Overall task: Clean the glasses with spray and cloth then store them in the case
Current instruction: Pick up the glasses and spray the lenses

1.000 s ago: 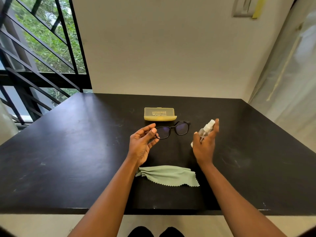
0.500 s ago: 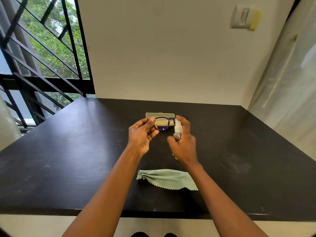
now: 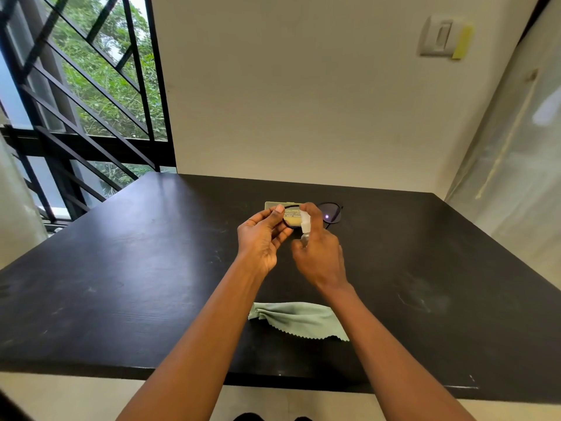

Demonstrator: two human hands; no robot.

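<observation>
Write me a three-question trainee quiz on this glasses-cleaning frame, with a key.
1. True or false: the green cloth lies on the black table, held by neither hand.
2. Which hand grips the spray bottle? A left hand, B right hand
3. Fill in: the left hand pinches the ___ in front of the yellow case.

Key: 1 true; 2 B; 3 glasses.

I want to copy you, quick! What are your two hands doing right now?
Left hand: pinches the glasses by the frame.
Right hand: grips the spray bottle, pointed at the lens.
</observation>
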